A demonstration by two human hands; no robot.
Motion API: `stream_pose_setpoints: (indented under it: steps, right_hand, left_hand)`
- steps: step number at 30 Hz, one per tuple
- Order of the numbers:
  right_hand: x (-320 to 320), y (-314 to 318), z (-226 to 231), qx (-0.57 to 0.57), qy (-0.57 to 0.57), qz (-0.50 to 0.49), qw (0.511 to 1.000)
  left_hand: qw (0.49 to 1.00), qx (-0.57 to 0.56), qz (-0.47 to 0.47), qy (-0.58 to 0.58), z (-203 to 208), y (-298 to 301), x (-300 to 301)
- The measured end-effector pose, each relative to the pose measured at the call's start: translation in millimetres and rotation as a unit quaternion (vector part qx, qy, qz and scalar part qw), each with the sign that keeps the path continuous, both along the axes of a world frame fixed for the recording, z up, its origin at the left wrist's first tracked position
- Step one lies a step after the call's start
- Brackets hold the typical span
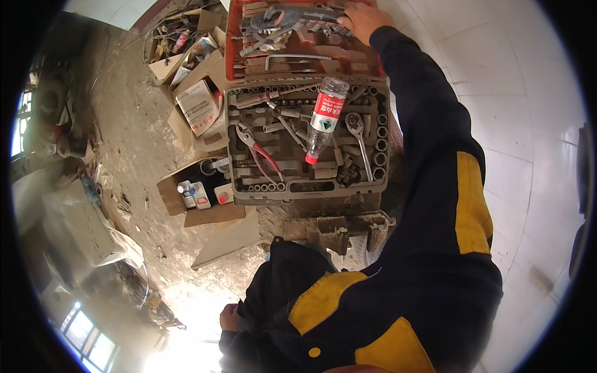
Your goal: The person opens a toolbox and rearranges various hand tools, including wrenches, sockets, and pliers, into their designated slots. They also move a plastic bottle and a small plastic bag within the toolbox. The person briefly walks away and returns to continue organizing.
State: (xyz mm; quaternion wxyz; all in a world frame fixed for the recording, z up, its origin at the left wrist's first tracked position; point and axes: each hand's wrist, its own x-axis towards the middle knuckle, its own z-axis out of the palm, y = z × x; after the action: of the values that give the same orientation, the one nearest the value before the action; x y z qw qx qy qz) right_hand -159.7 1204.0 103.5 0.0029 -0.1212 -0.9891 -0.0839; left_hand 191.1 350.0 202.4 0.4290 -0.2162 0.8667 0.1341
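At the far end, my right hand (pixel 367 21) has its fingers closed on the handle of a large dark wrench (pixel 280 17), above the red half (pixel 234 62) of an open tool case. An L-shaped hex key (pixel 298 56) lies in that half. The nearer grey tray (pixel 249 196) holds sockets, red-handled pliers (pixel 261 152), a ratchet (pixel 359 140) and a red-handled screwdriver (pixel 261 98). Across this tray lies a clear plastic bottle (pixel 328 112) with a red cap and label. My left hand (pixel 229 317) hangs low beside my dark jacket, its fingers mostly hidden.
Left of the case stand cardboard boxes, one with white bottles (pixel 198 195), another with a printed carton (pixel 199 107) on it. A rusty metal part (pixel 336 229) sits just in front of the case. White tiles (pixel 497 112) run along the right, dirty floor (pixel 134 186) along the left.
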Motion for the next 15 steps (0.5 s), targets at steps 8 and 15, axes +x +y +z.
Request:
stream_pose_setpoints:
  steps: [8,15]
  right_hand:
    - [-14.7,-1.9,-26.1,-0.031,0.011,-0.045,0.998]
    - [-10.6,-0.4,-36.4,-0.086,0.041,-0.043,0.995]
  left_hand:
    - [1.0,0.002,0.0,0.013,-12.2,-22.9,15.3]
    - [1.0,0.001,-0.007,-0.016,-9.5,-29.2,21.6]
